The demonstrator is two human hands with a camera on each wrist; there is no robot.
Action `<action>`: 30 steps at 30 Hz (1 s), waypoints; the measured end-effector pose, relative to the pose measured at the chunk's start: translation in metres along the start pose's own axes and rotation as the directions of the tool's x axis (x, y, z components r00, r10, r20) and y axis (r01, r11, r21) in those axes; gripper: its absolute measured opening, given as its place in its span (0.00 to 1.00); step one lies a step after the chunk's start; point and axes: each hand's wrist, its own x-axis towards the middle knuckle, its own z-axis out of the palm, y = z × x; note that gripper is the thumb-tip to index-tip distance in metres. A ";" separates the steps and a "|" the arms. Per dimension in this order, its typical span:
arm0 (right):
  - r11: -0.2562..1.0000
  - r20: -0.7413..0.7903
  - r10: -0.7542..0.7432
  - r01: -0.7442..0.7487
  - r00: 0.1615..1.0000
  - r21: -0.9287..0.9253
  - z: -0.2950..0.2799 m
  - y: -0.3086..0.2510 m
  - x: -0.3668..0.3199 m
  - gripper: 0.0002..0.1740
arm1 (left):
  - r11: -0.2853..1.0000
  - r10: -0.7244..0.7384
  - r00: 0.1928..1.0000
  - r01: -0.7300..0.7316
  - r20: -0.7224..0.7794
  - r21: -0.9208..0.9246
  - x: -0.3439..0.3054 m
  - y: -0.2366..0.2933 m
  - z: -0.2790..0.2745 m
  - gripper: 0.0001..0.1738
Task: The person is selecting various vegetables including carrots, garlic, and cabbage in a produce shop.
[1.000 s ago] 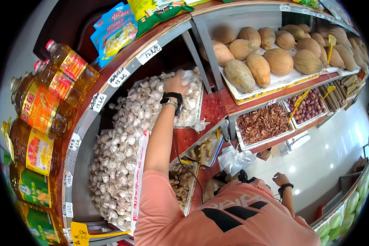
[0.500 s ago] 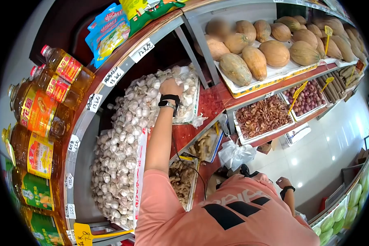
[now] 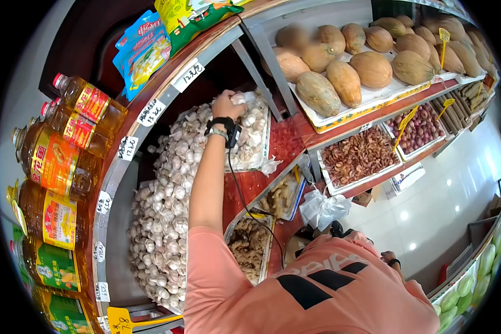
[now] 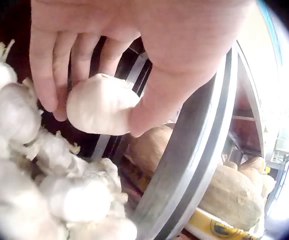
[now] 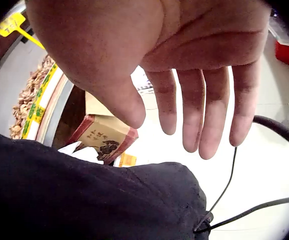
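Pinching garlic bulb (image 4: 102, 105), left hand (image 4: 149, 40); long axis fingers-to-thumb, tip unclear.

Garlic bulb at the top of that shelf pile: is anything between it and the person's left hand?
Nothing visible stands between them. The left hand has its grip on the garlic bulb, with thumb and fingers pressed straight against its skin. The bulb is held apart from the garlic pile below.

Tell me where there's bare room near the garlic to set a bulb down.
Bare red shelf lies between the garlic tray and the squash tray; another strip runs between that garlic tray and the ginger. The garlic heaps are crowded; the left hand holds a bulb.
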 end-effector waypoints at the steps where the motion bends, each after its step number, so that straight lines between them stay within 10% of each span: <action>1: 0.999 0.003 0.011 -0.011 1.000 0.044 -0.003 0.014 0.009 0.19 | 1.000 0.001 1.000 -0.002 0.020 0.026 0.014 0.001 0.001 0.34; 9: 0.914 -0.095 0.059 -0.015 0.994 0.405 0.017 0.076 0.027 0.16 | 0.972 -0.228 0.945 0.234 0.236 0.002 0.097 -0.014 0.058 0.28; 13: 0.888 -0.139 0.080 -0.007 0.987 0.461 0.041 0.095 -0.002 0.17 | 0.929 -0.293 0.772 0.368 0.565 -0.021 0.157 -0.100 0.129 0.36; 14: 0.880 -0.134 0.082 -0.008 0.988 0.475 0.045 0.102 -0.011 0.19 | 0.906 -0.362 0.852 0.228 0.377 0.356 0.135 -0.049 0.107 0.34; 19: 0.829 -0.113 0.276 -0.177 0.954 0.530 0.067 0.137 -0.040 0.20 | 0.880 -0.157 0.928 -0.024 0.339 0.474 0.117 -0.020 0.102 0.31; 30: 0.943 -0.054 0.004 0.014 0.999 0.334 0.051 0.099 -0.029 0.25 | 0.995 -0.077 0.963 0.092 0.259 -0.046 0.092 -0.007 0.060 0.15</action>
